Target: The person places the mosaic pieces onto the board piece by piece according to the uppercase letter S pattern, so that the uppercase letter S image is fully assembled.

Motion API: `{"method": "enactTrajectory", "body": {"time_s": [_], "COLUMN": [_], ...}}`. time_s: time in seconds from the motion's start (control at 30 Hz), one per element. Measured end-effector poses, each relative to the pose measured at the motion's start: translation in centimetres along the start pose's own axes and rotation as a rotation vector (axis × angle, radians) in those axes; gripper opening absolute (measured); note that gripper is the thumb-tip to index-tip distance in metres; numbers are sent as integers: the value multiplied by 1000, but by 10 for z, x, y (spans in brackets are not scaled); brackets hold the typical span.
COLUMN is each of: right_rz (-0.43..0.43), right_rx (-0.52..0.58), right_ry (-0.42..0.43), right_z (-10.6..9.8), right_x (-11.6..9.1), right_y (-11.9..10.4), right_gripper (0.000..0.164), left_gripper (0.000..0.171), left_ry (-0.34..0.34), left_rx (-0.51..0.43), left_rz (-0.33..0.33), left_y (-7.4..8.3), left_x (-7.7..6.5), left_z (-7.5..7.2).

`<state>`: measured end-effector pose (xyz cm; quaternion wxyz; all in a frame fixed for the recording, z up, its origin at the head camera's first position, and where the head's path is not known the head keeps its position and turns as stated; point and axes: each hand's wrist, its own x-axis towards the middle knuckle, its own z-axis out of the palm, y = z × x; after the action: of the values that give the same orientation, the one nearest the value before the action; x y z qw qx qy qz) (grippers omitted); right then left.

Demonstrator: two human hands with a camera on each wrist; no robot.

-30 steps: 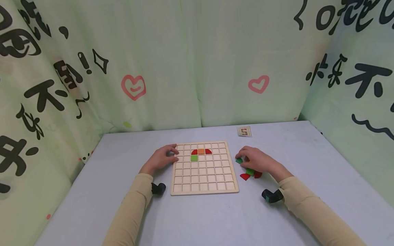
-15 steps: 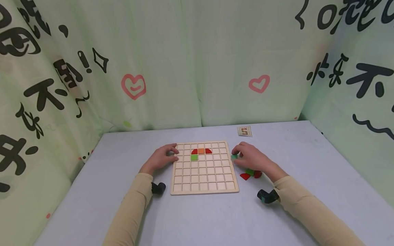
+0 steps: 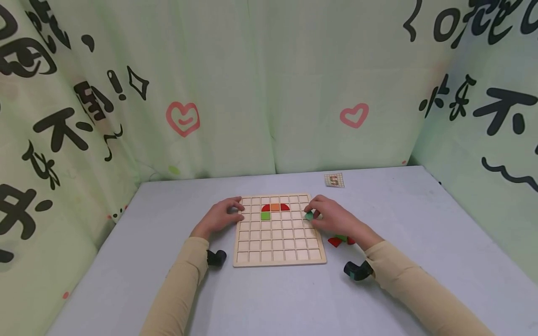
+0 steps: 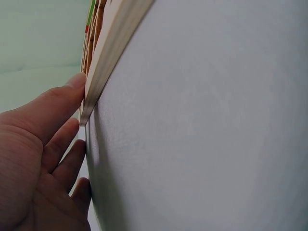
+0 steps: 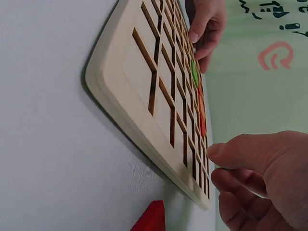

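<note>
Tile [image 3: 308, 216], green, was pinched between the thumb and fingers of the right hand [image 3: 334, 218], over the rightmost column of the board [image 3: 279, 264]; its exact shape was unclear. The step in hand looked like bringing it to a cell, and the next move seemed to call for lining its edges up with the grid, then loosening the pinch. Which cell, I could not tell. The left hand [image 3: 219, 215] had thumb and forefinger apart at the board's left edge, probably steadying it.

On the board, two red pieces [image 3: 284, 207] flanked an orange square [image 3: 275, 207], with a green square [image 3: 265, 216] just below the left one. Loose pieces [image 3: 335, 242] lay right of the board; farther off lay a card [image 3: 334, 180].

Only the head view showed the card. The right wrist view hid nearly all the tile but revealed recessed cells; the left showed the thumb against the board's side.
</note>
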<state>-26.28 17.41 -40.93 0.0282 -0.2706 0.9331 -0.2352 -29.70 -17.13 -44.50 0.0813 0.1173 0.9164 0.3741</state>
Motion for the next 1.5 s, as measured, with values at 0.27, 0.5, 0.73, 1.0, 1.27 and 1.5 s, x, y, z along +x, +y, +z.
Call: {"method": "enactTrajectory", "body": {"time_s": [0.27, 0.5, 0.73, 1.0, 1.27, 1.5], "right_rz": [-80, -171, -203, -237, -269, -191], "right_rx": [41, 71, 16, -43, -54, -71], "right_ry": [-34, -82, -102, -120, -141, -133], "right_z": [9, 19, 30, 44, 49, 49], "right_x": [15, 29, 43, 55, 60, 61], "right_y": [-19, -41, -58, -66, -70, -71], "right_gripper": [24, 27, 27, 29, 29, 26], "left_gripper": [28, 28, 27, 27, 28, 27], "left_ry": [-6, -3, -5, -9, -5, -6], "left_rx": [0, 6, 3, 18, 28, 15], "left_rz": [-1, 3, 1, 34, 31, 28], "left_y": [0, -1, 0, -1, -2, -1], "left_x": [2, 1, 1, 0, 2, 1], "left_z": [-1, 0, 0, -2, -2, -2]}}
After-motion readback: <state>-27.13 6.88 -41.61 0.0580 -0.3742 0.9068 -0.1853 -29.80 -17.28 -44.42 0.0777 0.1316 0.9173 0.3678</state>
